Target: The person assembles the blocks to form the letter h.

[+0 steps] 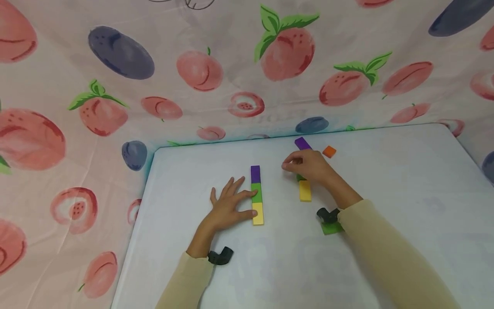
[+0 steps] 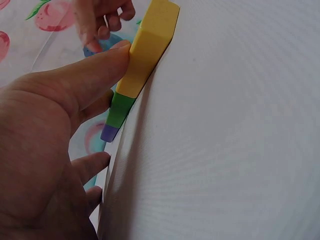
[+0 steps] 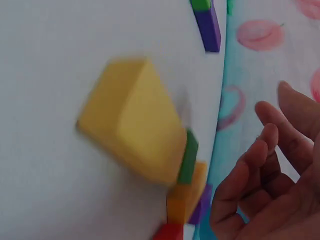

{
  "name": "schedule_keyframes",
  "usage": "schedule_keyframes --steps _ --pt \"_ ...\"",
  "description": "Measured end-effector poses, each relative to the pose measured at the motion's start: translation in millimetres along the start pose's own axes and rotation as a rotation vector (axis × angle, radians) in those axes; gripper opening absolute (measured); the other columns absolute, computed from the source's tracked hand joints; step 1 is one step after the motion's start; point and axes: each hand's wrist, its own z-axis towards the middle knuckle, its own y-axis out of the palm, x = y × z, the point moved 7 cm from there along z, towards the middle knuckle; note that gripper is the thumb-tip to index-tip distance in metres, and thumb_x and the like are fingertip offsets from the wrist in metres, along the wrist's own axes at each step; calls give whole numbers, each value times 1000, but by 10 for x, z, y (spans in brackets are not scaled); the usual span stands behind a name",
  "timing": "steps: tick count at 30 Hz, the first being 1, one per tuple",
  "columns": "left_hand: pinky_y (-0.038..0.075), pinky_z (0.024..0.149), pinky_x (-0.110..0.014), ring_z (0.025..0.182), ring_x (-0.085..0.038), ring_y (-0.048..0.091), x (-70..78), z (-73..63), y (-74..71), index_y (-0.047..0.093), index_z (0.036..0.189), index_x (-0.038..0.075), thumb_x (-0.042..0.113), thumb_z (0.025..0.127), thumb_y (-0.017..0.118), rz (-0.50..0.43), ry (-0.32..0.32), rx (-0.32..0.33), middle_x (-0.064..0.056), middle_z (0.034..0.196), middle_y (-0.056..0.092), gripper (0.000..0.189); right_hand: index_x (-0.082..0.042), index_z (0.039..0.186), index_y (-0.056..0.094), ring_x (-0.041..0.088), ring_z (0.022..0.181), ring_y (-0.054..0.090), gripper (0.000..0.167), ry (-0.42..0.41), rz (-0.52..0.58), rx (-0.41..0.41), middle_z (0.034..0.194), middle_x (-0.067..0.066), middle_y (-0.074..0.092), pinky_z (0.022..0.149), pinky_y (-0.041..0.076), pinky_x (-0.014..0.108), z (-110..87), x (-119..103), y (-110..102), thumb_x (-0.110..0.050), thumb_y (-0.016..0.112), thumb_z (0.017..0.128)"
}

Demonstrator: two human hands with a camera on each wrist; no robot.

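Note:
In the head view, a purple block (image 1: pixel 255 174), a green block (image 1: pixel 256 192) and a yellow block (image 1: pixel 258 216) form a straight row. My left hand (image 1: pixel 224 210) lies beside this row, thumb tip at the yellow block and index fingertip at the green one, other fingers spread. My right hand (image 1: pixel 310 166) hovers over a second line of blocks, fingers loosely bent with nothing between them. It partly covers that line, whose purple block (image 1: pixel 302 143) and yellow block (image 1: pixel 305 191) show. The right wrist view shows a green block (image 3: pixel 188 157) and an orange block (image 3: pixel 185 200) behind the yellow.
A small orange piece (image 1: pixel 329 151) lies right of the second line. Below the right wrist, a green piece (image 1: pixel 332 228) sticks out under the wrist camera (image 1: pixel 328 215). The white table (image 1: pixel 405 180) ends at a fruit-print cloth (image 1: pixel 216 111) at the back and left.

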Motion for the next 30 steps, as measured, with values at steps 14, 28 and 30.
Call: schedule_keyframes --steps 14,28,30 --pt "-14 113 -76 161 -29 2 -7 0 11 58 143 41 59 88 70 5 -3 -3 3 172 18 59 -18 92 77 18 77 54 23 -63 -142 -136 75 -2 63 68 43 31 -173 422 -196 -34 87 80" --pt "-14 113 -77 161 -30 3 6 -6 -7 58 143 40 57 87 71 -2 0 0 1 172 19 59 -15 107 70 18 82 54 56 -41 -212 -178 83 -1 63 72 45 31 -259 516 -84 -49 92 69" --pt "-14 112 -77 161 -30 3 4 -8 -8 58 143 40 57 87 71 0 -1 -1 1 172 19 60 -15 109 70 18 82 54 57 -44 -218 -176 84 -1 63 72 45 31 -268 523 -72 -49 93 69"
